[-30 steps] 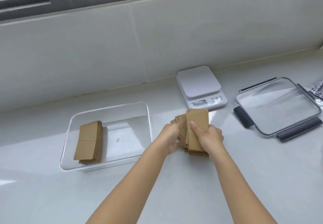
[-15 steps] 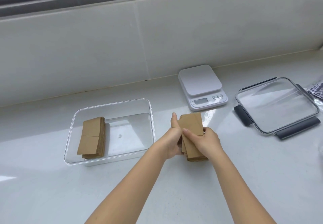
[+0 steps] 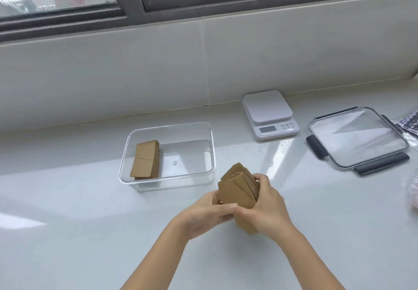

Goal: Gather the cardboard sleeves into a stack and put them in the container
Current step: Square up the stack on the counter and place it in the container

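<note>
Squaring step: left hand [image 3: 204, 214] and right hand [image 3: 268, 208] both clasp cardboard sleeve stack [image 3: 237, 186], edges uneven. Next: align edges, carry left into clear container [image 3: 167, 177] beside stack already inside [image 3: 146, 159].

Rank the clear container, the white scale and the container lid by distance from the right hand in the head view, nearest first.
From the right hand, which grips the held sleeve stack:
1. Clear container, just ahead to its left.
2. White scale, farther back near the wall.
3. Container lid, far off to the right.
</note>
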Demonstrator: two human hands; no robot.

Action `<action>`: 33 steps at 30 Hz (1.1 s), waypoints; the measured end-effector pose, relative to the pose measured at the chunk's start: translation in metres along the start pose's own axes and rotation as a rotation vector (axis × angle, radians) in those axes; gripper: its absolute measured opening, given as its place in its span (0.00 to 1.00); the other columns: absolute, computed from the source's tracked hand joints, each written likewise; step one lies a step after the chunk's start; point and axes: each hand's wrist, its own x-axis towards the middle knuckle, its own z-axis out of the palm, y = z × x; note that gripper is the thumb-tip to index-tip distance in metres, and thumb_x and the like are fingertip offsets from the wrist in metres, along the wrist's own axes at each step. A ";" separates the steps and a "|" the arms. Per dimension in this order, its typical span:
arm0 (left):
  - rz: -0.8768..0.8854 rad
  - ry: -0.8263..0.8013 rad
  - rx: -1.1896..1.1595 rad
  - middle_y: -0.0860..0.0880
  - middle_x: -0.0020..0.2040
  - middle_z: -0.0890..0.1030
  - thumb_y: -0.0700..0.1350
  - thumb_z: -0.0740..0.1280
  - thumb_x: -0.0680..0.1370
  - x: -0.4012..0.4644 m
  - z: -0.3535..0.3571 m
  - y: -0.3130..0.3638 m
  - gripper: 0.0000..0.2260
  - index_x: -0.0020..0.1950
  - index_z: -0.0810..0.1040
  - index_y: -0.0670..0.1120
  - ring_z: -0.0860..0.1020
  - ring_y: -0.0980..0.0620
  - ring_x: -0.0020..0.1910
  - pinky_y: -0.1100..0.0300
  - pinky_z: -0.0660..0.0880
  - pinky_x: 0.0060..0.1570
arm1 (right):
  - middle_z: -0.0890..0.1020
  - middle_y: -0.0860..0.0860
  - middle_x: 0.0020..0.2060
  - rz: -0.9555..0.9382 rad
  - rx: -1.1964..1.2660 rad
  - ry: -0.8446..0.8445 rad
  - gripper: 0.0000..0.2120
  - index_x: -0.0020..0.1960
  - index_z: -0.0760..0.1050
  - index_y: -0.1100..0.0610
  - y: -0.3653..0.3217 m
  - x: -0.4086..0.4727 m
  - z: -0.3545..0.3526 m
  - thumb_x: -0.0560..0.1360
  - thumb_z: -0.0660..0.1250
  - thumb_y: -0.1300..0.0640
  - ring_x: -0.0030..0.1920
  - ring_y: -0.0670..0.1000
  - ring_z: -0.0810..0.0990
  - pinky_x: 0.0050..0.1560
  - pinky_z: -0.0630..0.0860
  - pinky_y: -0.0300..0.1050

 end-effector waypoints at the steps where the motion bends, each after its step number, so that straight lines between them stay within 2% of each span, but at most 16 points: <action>1: 0.042 0.047 0.041 0.40 0.64 0.78 0.41 0.71 0.71 -0.013 -0.005 -0.001 0.23 0.66 0.73 0.41 0.75 0.44 0.64 0.50 0.70 0.66 | 0.77 0.42 0.48 -0.059 -0.017 -0.019 0.37 0.61 0.63 0.46 -0.007 -0.006 0.003 0.57 0.77 0.43 0.49 0.47 0.77 0.45 0.75 0.38; 4: 0.142 0.284 0.193 0.43 0.59 0.82 0.36 0.73 0.67 -0.050 -0.014 0.003 0.24 0.62 0.75 0.41 0.78 0.46 0.60 0.54 0.76 0.58 | 0.76 0.42 0.50 -0.282 -0.179 -0.058 0.37 0.63 0.63 0.48 -0.028 -0.015 0.016 0.59 0.76 0.43 0.51 0.46 0.76 0.50 0.74 0.39; 7: 0.123 0.511 0.418 0.49 0.58 0.80 0.39 0.74 0.64 -0.073 -0.018 -0.001 0.29 0.64 0.71 0.46 0.79 0.53 0.57 0.55 0.78 0.54 | 0.78 0.47 0.52 -0.545 -0.399 -0.048 0.37 0.64 0.67 0.54 -0.043 -0.015 0.035 0.60 0.75 0.44 0.52 0.51 0.77 0.52 0.72 0.42; 10: 0.118 0.749 0.758 0.54 0.66 0.68 0.49 0.77 0.61 -0.088 -0.015 -0.004 0.49 0.75 0.54 0.49 0.71 0.53 0.65 0.57 0.72 0.62 | 0.82 0.50 0.41 -0.727 -0.659 -0.083 0.38 0.54 0.75 0.58 -0.046 -0.012 0.060 0.49 0.80 0.43 0.38 0.53 0.81 0.38 0.77 0.45; 12: 0.070 0.837 1.213 0.53 0.73 0.59 0.55 0.74 0.64 -0.090 -0.013 -0.010 0.50 0.77 0.47 0.47 0.59 0.51 0.74 0.55 0.59 0.71 | 0.81 0.49 0.34 -0.764 -0.748 -0.128 0.35 0.47 0.76 0.57 -0.047 -0.013 0.076 0.45 0.79 0.42 0.31 0.51 0.79 0.32 0.74 0.42; 14: -0.022 0.819 1.502 0.52 0.77 0.52 0.54 0.69 0.70 -0.086 -0.013 -0.023 0.45 0.77 0.44 0.46 0.48 0.51 0.77 0.52 0.47 0.74 | 0.78 0.47 0.30 -0.823 -0.840 -0.139 0.31 0.42 0.75 0.56 -0.046 -0.014 0.090 0.45 0.78 0.42 0.28 0.49 0.76 0.29 0.70 0.40; 16: -0.135 0.771 1.553 0.50 0.78 0.50 0.51 0.66 0.73 -0.079 -0.010 -0.037 0.41 0.77 0.45 0.44 0.47 0.50 0.77 0.49 0.43 0.74 | 0.77 0.46 0.30 -0.858 -0.900 -0.149 0.31 0.43 0.74 0.56 -0.039 -0.016 0.099 0.44 0.77 0.44 0.27 0.48 0.75 0.29 0.69 0.40; 18: -0.161 0.755 1.553 0.48 0.75 0.60 0.55 0.68 0.69 -0.074 -0.010 -0.051 0.42 0.75 0.51 0.42 0.57 0.48 0.75 0.46 0.51 0.73 | 0.80 0.47 0.36 -0.822 -0.911 -0.150 0.40 0.52 0.72 0.59 -0.026 -0.016 0.102 0.46 0.77 0.42 0.31 0.49 0.77 0.33 0.73 0.42; 20: -0.092 0.796 1.608 0.47 0.60 0.77 0.61 0.74 0.56 -0.070 -0.015 -0.060 0.46 0.66 0.64 0.41 0.75 0.46 0.62 0.42 0.70 0.62 | 0.80 0.51 0.47 -0.736 -0.896 -0.168 0.47 0.65 0.67 0.61 -0.011 -0.013 0.098 0.53 0.74 0.38 0.43 0.54 0.80 0.46 0.76 0.49; 21: -0.057 0.794 1.649 0.47 0.54 0.80 0.63 0.75 0.51 -0.069 -0.015 -0.061 0.46 0.61 0.67 0.41 0.80 0.47 0.56 0.43 0.74 0.56 | 0.79 0.52 0.50 -0.690 -0.891 -0.185 0.46 0.67 0.66 0.61 -0.009 -0.013 0.093 0.56 0.72 0.38 0.48 0.56 0.79 0.52 0.75 0.52; 22: -0.059 0.779 1.678 0.48 0.52 0.79 0.63 0.74 0.51 -0.068 -0.016 -0.060 0.44 0.59 0.69 0.41 0.80 0.47 0.54 0.42 0.74 0.56 | 0.77 0.52 0.53 -0.653 -0.891 -0.207 0.43 0.67 0.66 0.59 -0.008 -0.013 0.089 0.59 0.71 0.38 0.52 0.57 0.77 0.54 0.72 0.53; 23: -0.088 0.748 1.675 0.48 0.54 0.77 0.63 0.73 0.57 -0.068 -0.016 -0.058 0.39 0.60 0.69 0.41 0.77 0.47 0.56 0.41 0.70 0.62 | 0.76 0.52 0.54 -0.629 -0.884 -0.230 0.38 0.64 0.67 0.57 -0.008 -0.011 0.085 0.61 0.70 0.39 0.53 0.57 0.75 0.54 0.70 0.52; 25: -0.151 0.720 1.716 0.48 0.59 0.70 0.60 0.65 0.69 -0.068 -0.013 -0.050 0.31 0.63 0.64 0.43 0.70 0.48 0.61 0.45 0.57 0.70 | 0.75 0.51 0.52 -0.644 -0.875 -0.261 0.28 0.58 0.68 0.56 -0.016 -0.009 0.080 0.65 0.68 0.40 0.52 0.56 0.73 0.47 0.65 0.49; 29: -0.147 0.725 1.790 0.48 0.58 0.69 0.59 0.62 0.71 -0.071 -0.008 -0.037 0.26 0.62 0.63 0.44 0.68 0.47 0.60 0.48 0.54 0.68 | 0.76 0.50 0.39 -0.734 -0.981 -0.184 0.26 0.45 0.70 0.56 -0.023 -0.008 0.076 0.56 0.73 0.40 0.39 0.54 0.75 0.38 0.61 0.47; 31: -0.166 0.713 1.772 0.48 0.59 0.68 0.59 0.63 0.71 -0.068 -0.010 -0.038 0.27 0.62 0.62 0.44 0.67 0.46 0.61 0.46 0.55 0.68 | 0.75 0.52 0.44 -0.711 -0.982 -0.190 0.26 0.49 0.69 0.57 -0.021 -0.006 0.080 0.59 0.73 0.44 0.44 0.56 0.75 0.42 0.64 0.48; 33: -0.203 0.681 1.753 0.47 0.61 0.68 0.59 0.65 0.70 -0.064 -0.013 -0.042 0.30 0.64 0.61 0.43 0.66 0.45 0.62 0.43 0.54 0.69 | 0.72 0.54 0.54 -0.623 -0.999 -0.268 0.28 0.58 0.66 0.58 -0.015 -0.005 0.085 0.65 0.71 0.48 0.55 0.57 0.72 0.58 0.65 0.55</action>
